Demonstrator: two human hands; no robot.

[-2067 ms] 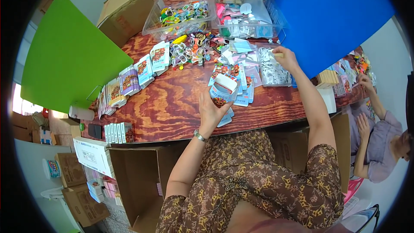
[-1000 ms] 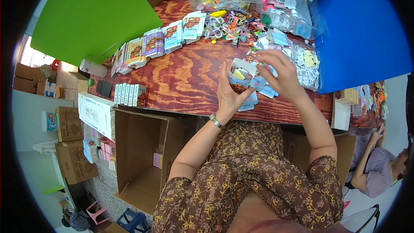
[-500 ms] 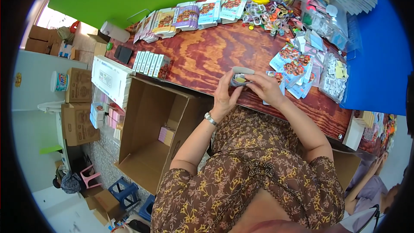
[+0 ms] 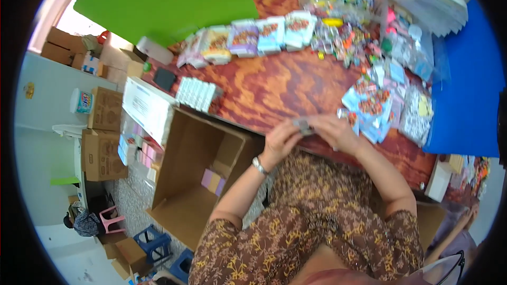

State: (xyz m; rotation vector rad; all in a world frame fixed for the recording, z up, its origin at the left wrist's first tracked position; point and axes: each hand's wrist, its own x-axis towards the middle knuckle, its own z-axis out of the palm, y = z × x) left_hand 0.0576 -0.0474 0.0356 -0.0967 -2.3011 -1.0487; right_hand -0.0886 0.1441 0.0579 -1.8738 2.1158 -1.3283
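Both hands meet at the table's front edge, around a small carton (image 4: 302, 125) that is mostly hidden by fingers and blurred by motion. My left hand (image 4: 281, 143) grips its left side with thumb and fingers. On the other side my right hand (image 4: 338, 133) has its fingers bent onto the carton. Flat blue and white printed cartons (image 4: 369, 106) lie spread out just beyond my right hand. To the left, a row of made-up white boxes (image 4: 196, 94) stands at the table edge.
A large open cardboard box (image 4: 179, 163) stands left of my lap, with small boxes (image 4: 213, 180) inside. Stacks of flat cartons (image 4: 244, 38) line the table's back. Colourful small trinkets (image 4: 346, 42) are heaped at the back right, near a bag of white pieces (image 4: 416, 116).
The view has shifted, so the table sits lower in it. The carton's open end, visible earlier between my hands, is now turned or covered, and my fingers have closed in around it.
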